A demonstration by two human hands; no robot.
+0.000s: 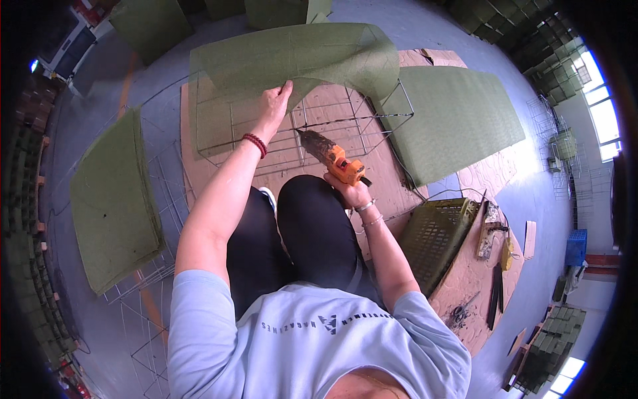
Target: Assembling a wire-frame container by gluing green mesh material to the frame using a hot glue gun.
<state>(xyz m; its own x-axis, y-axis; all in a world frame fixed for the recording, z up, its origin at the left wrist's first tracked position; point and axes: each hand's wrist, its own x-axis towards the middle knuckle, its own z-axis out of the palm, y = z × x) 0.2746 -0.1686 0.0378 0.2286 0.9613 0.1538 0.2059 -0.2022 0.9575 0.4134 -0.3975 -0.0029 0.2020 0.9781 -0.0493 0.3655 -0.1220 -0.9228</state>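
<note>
My left hand (272,103) pinches the near edge of an olive green fabric sheet (299,60) draped over a wire frame basket (312,130). A red bead bracelet circles that wrist. My right hand (352,193) grips an orange hot glue gun (332,156) whose nozzle points up-left toward the frame, just below the fabric edge. The frame rests on a brown cardboard sheet (392,179) on the floor. My knees in black trousers sit under both arms.
More green fabric pieces lie at left (113,206) and right (452,120). Bare wire frames (153,299) lie at lower left. A green plastic crate (442,236) and some tools (495,239) sit at right. Stacked green items (551,339) stand at lower right.
</note>
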